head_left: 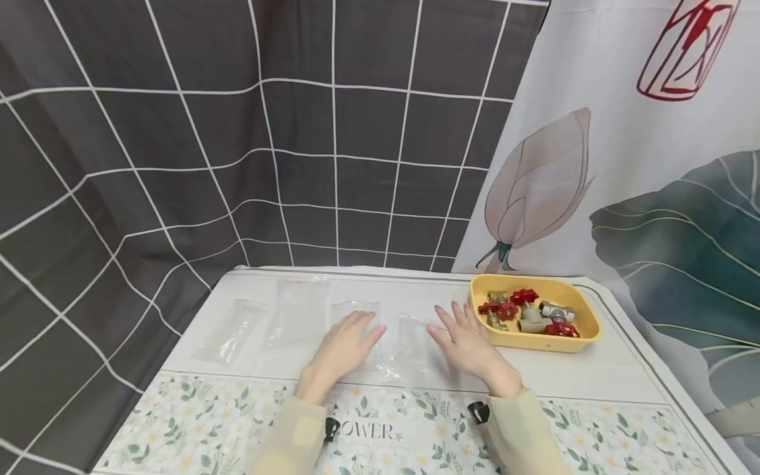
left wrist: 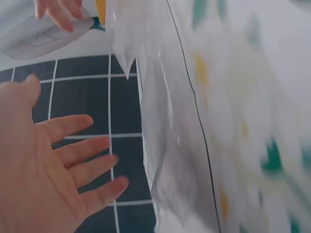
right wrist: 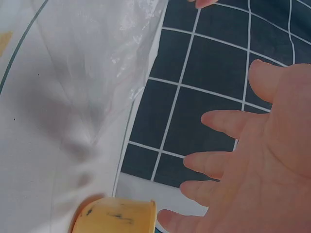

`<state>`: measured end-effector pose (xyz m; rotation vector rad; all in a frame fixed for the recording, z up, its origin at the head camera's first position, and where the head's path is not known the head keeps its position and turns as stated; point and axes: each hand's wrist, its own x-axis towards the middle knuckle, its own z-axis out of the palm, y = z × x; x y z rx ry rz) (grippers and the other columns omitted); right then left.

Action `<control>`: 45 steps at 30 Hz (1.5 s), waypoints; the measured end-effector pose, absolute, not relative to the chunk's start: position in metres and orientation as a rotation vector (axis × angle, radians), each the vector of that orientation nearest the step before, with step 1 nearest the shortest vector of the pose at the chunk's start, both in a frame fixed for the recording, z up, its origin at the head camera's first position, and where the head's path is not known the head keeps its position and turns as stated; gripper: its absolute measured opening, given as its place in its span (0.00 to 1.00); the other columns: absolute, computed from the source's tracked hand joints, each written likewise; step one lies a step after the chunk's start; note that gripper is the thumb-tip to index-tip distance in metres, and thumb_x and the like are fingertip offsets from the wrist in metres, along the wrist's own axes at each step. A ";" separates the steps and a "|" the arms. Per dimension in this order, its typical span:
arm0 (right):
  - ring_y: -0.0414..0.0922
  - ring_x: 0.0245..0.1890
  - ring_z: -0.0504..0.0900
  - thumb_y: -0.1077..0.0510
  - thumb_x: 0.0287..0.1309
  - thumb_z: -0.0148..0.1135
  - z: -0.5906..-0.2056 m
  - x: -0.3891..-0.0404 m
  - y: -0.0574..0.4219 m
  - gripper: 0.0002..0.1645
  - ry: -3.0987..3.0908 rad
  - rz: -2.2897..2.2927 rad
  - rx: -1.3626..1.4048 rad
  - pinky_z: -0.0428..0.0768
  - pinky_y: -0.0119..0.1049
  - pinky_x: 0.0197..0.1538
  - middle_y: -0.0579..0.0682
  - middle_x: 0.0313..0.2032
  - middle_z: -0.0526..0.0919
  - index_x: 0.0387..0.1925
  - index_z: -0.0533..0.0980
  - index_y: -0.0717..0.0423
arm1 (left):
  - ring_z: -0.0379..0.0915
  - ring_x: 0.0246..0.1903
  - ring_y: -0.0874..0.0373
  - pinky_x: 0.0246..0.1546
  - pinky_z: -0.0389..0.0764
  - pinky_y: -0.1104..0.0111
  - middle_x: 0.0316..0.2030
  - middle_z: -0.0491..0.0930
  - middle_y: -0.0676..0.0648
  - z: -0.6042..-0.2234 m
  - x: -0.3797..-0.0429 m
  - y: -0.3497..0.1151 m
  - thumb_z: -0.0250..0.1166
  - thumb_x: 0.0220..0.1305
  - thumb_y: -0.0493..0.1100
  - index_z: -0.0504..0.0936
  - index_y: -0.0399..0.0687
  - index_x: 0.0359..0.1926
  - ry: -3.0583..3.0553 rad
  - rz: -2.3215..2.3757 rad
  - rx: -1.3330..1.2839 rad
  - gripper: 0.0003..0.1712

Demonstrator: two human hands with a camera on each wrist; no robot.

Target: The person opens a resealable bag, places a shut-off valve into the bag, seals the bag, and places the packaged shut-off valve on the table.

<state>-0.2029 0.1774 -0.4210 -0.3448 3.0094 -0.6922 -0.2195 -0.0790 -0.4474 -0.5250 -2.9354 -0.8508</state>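
Four clear bags lie in a row on the white part of the table (head_left: 594, 381). Both hands hang over the table, and neither one holds anything. The left hand (head_left: 343, 348) has its fingers spread, so its grip is wide and empty. The right hand (head_left: 470, 344) is the same: fingers apart, palm bare.

The third bag from the left (head_left: 373, 359) is partly hidden below the left hand and peeks out on that hand's right side. The fourth bag (head_left: 410, 349) lies between the two hands, just left of the right hand's fingers. Its long way runs away from the person. The second bag (head_left: 299, 315) sits farther left, and the first bag (head_left: 233, 333) is last on that side, leaning a little.

The yellow tray (head_left: 537, 341) is just past the right hand, on its right, so the right hand is the nearer one. The tray is longer from side to side.

I count one tray, four bags and two hands. In the tray I see four red knobs (head_left: 561, 329) on metal and grey taps (head_left: 533, 322). The taps overlap, so I cannot tell how many there are.
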 end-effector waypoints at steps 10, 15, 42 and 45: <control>0.68 0.72 0.39 0.35 0.74 0.37 -0.425 -0.205 0.175 0.39 2.995 -0.722 -0.349 0.43 0.69 0.67 0.69 0.72 0.49 0.72 0.60 0.58 | 0.79 0.50 0.46 0.54 0.77 0.54 0.49 0.82 0.40 -0.454 -0.233 -0.047 0.45 0.74 0.64 0.77 0.39 0.58 -2.883 -1.102 -0.511 0.36; 0.68 0.72 0.40 0.37 0.74 0.39 -0.426 -0.207 0.174 0.38 2.983 -0.746 -0.321 0.43 0.69 0.67 0.69 0.72 0.49 0.72 0.60 0.58 | 0.82 0.41 0.49 0.46 0.81 0.56 0.40 0.84 0.40 -0.453 -0.235 -0.035 0.50 0.74 0.58 0.78 0.36 0.55 -2.879 -1.159 -0.481 0.29; 0.61 0.52 0.78 0.63 0.69 0.51 -0.426 -0.264 0.182 0.18 2.936 -1.020 -0.508 0.74 0.56 0.57 0.65 0.51 0.80 0.56 0.75 0.66 | 0.76 0.20 0.61 0.21 0.77 0.70 0.21 0.80 0.52 -0.463 -0.246 -0.032 0.59 0.71 0.40 0.83 0.38 0.41 -2.797 -1.505 -0.437 0.10; 0.56 0.48 0.81 0.63 0.68 0.54 -0.423 -0.268 0.181 0.16 2.922 -1.075 -0.485 0.77 0.53 0.53 0.61 0.48 0.82 0.54 0.77 0.64 | 0.75 0.20 0.63 0.22 0.76 0.70 0.22 0.79 0.53 -0.455 -0.248 -0.035 0.58 0.71 0.40 0.83 0.38 0.43 -2.777 -1.465 -0.482 0.10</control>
